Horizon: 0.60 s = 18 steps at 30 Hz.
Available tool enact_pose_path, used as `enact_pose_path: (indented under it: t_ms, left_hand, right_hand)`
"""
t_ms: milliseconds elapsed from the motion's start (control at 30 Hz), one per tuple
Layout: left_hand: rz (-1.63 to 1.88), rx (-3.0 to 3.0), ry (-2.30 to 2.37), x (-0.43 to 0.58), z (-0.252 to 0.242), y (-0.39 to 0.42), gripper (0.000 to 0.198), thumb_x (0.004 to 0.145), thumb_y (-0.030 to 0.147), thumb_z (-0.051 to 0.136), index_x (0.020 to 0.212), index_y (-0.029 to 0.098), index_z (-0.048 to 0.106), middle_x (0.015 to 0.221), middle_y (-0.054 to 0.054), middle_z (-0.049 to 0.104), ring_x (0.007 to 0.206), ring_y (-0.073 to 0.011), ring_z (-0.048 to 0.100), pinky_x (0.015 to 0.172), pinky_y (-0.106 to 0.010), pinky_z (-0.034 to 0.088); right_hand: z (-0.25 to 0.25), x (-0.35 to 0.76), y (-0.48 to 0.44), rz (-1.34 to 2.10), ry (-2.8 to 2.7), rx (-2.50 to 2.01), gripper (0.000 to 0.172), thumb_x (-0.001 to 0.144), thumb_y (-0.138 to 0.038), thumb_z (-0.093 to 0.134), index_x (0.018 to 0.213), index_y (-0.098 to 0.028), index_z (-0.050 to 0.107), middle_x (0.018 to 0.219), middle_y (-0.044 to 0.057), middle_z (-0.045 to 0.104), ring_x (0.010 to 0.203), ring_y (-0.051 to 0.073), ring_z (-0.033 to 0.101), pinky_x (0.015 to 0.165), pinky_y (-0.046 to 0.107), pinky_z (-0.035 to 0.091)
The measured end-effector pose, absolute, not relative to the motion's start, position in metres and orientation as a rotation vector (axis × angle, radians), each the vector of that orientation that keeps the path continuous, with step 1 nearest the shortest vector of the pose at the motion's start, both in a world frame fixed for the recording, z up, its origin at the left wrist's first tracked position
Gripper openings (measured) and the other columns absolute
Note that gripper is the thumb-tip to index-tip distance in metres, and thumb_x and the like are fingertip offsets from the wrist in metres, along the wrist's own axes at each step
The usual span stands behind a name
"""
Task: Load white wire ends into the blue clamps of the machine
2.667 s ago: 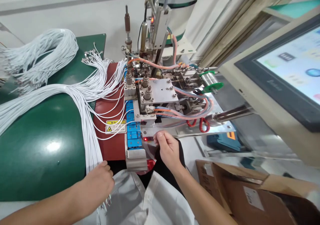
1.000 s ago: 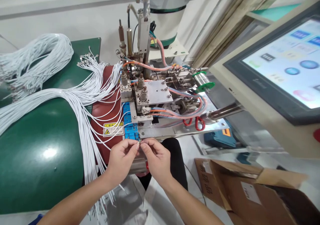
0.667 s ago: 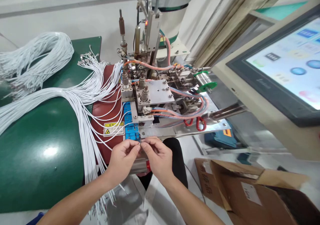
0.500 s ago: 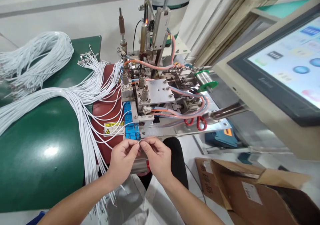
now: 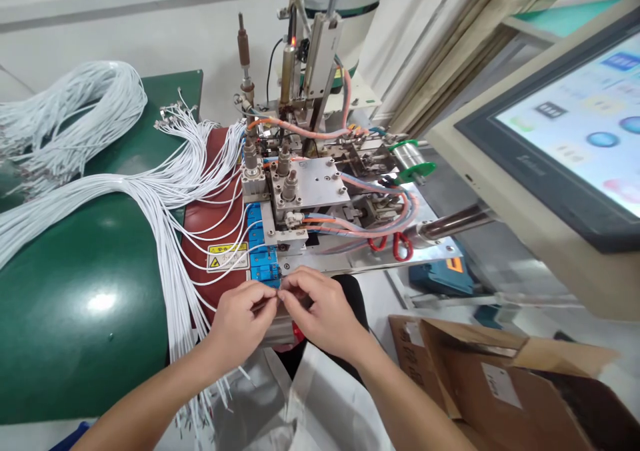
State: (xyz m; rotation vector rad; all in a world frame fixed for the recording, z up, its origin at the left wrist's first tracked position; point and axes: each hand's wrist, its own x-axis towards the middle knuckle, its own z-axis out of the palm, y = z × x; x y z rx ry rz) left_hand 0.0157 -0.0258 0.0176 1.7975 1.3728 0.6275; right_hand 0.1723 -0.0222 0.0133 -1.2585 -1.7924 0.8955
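My left hand point(image 5: 245, 317) is closed in a pinch, and a white cable point(image 5: 206, 302) runs in behind it from the bundle point(image 5: 165, 264). My right hand point(image 5: 317, 307) is pinched too, its thumb and forefinger meeting the left fingertips at the cable's end. That end is tiny and mostly covered by the fingers. Both hands are just in front of a row of blue cable holders point(image 5: 263, 257) on the machine's near left edge. White cables lie across several of these holders.
A machine point(image 5: 315, 184) with hoses and a wire spool point(image 5: 407, 161) stands ahead. On the left, a green table point(image 5: 85, 317) carries another coiled cable bundle point(image 5: 100, 97). A touch screen point(image 5: 575, 124) juts in at right, above an open cardboard box point(image 5: 500, 377).
Both hands have dropped slightly toward me, fingertips still together. My right wrist has turned outward and its forearm has swung to the right. The machine and cable bundles look the same.
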Motion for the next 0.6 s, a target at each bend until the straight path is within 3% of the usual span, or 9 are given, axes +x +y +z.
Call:
enact_pose_path:
  t_ms: [100,267,600]
  left_hand:
    - [0.560,1.759,1.323,0.014,0.017,-0.024,0.015,0.078,0.018,0.049,0.066,0.016,0.058,0.061,0.002,0.055,0.056,-0.0092,0.048,0.054,-0.020,0.037]
    - [0.750,1.516,1.430,0.020,0.007,-0.031,0.014,0.081,0.025,0.049,0.073,0.016,0.057,0.061,0.001,0.054,0.055,-0.0093,0.048,0.053,-0.019,0.040]
    - [0.834,1.402,1.422,0.021,-0.002,-0.035,0.013,0.079,0.026,0.053,0.078,0.016,0.062,0.072,-0.002,0.061,0.064,-0.0120,0.055,0.059,-0.021,0.046]
  right_hand:
    - [0.011,0.169,-0.024,0.987,-1.695,-1.268,0.012,0.073,-0.013,0.050,0.063,-0.018,0.054,0.061,0.000,0.055,0.059,0.012,0.050,0.056,0.023,0.040]
    - [-0.003,0.150,-0.034,1.064,-1.149,-1.353,0.017,0.075,-0.020,0.052,0.059,-0.018,0.052,0.059,-0.001,0.052,0.058,0.012,0.050,0.054,0.023,0.042]
    - [-0.007,0.156,-0.034,1.076,-1.209,-1.319,0.008,0.075,-0.020,0.053,0.069,-0.018,0.057,0.068,0.001,0.056,0.063,0.013,0.053,0.058,0.024,0.044]
